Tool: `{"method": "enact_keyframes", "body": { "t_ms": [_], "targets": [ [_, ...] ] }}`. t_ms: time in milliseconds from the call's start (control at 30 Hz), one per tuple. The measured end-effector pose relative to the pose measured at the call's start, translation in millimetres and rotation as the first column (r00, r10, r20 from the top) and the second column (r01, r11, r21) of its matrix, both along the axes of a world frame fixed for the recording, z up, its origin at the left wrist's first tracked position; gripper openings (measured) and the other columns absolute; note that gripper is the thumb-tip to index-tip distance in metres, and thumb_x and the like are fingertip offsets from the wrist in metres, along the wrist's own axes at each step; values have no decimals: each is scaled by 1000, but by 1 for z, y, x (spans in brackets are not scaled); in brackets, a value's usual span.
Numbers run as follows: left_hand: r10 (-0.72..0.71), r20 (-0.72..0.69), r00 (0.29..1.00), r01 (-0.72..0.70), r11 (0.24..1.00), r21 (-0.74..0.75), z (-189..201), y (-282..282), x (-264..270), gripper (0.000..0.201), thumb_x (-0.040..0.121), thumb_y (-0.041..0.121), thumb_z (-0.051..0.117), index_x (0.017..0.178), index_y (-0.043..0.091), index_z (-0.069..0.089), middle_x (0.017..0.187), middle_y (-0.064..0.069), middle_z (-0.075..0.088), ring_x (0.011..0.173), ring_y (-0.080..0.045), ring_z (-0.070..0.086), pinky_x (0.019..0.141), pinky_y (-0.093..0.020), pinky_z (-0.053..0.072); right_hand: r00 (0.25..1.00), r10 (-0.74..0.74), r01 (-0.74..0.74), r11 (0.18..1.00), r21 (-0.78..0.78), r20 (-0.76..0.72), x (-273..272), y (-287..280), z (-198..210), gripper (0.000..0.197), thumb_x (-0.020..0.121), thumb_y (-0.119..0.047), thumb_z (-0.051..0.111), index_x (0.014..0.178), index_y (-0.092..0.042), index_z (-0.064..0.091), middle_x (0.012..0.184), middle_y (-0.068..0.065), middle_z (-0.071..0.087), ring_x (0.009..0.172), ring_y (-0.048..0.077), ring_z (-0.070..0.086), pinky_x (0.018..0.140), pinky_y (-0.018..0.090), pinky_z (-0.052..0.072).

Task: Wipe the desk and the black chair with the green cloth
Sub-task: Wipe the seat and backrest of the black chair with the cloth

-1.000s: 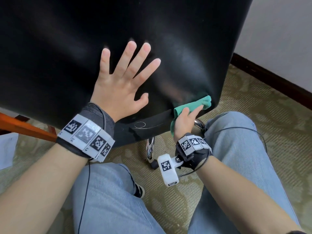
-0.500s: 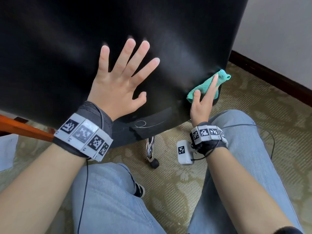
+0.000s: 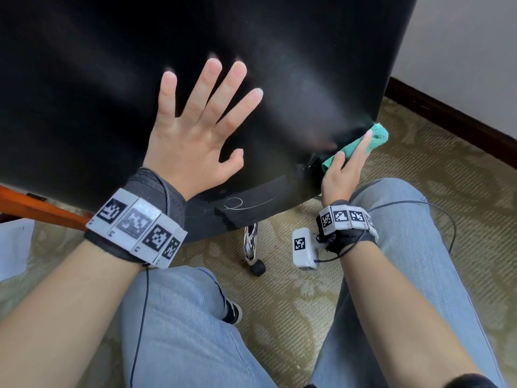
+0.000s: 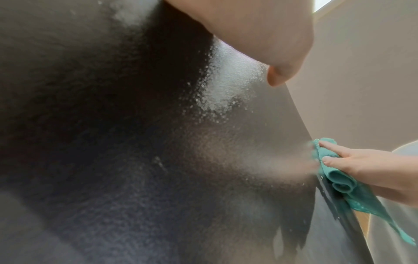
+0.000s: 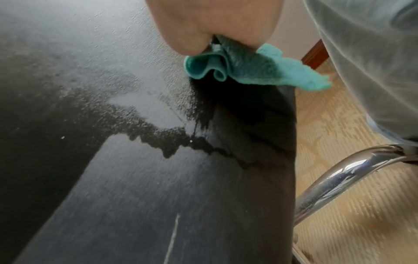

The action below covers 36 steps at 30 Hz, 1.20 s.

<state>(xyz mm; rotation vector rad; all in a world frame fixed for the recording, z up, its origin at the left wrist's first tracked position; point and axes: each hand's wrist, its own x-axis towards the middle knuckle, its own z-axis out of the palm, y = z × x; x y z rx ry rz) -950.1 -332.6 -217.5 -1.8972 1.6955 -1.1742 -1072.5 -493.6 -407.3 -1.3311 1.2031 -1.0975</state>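
Note:
The black chair [image 3: 112, 79] fills the upper head view with its shiny back towards me. My left hand [image 3: 195, 135] lies flat on it, fingers spread and straight. At the chair's lower right edge my right hand [image 3: 344, 175] holds the green cloth [image 3: 377, 135] against the edge, with index finger and thumb on top. The left wrist view shows the cloth [image 4: 339, 178] folded under those fingertips [image 4: 323, 143]. In the right wrist view the cloth [image 5: 260, 71] bunches out from under my palm, above a damp streak on the chair [image 5: 158, 178]. The desk is not visible.
A chrome chair leg [image 3: 250, 242] with a black caster [image 3: 258, 267] stands between my knees on patterned carpet [image 3: 279, 303]. A dark skirting board [image 3: 447, 121] runs along the wall at right. An orange wooden edge [image 3: 36, 211] and white paper [image 3: 11, 247] are at left.
My right hand has carried the cloth from the chair's bottom edge up and to the right along its right edge. The left hand has stayed flat on the chair back.

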Motion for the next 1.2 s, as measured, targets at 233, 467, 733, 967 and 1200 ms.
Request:
{"method": "enact_keyframes", "body": {
  "t_ms": [233,467,733,967,1200],
  "targets": [
    [-5,-13,1000,5,1000,2,0,0,0,85,86,46,40,150,23,-12,151,-8,6,137,-23,-8,109,-46,-22,992,26,-6,989,149,-127,-8,6,-15,58,99,-14,38,151,-21,14,148,6,38,130,22,42,104,25,31],
    [-4,-25,1000,4,1000,16,1,1,-1,83,84,45,39,151,24,-6,151,-8,6,137,-25,-8,109,-51,-11,948,217,-55,833,550,-234,-9,17,-33,59,103,-17,28,151,-12,-5,143,22,39,128,35,41,101,33,30],
    [-5,-44,999,7,999,35,2,2,0,85,84,46,39,151,24,-9,150,-9,6,136,-25,-9,105,-54,-4,998,-67,59,962,266,21,7,10,-6,60,95,-23,28,152,-25,8,147,12,38,127,29,45,107,40,35],
    [-15,-37,999,17,999,32,1,2,1,87,85,47,39,148,24,-15,150,-10,5,136,-25,-9,105,-54,-3,989,-45,34,996,79,142,8,-11,14,61,94,-9,34,151,-19,13,155,6,22,137,17,29,108,20,24],
    [-12,-44,999,13,999,29,1,1,0,85,85,47,38,149,24,-13,150,-9,4,136,-25,-9,105,-54,-3,998,0,-22,942,336,65,3,3,-10,61,99,-10,28,151,-16,-3,151,9,28,126,25,43,88,14,28]
  ]
}}
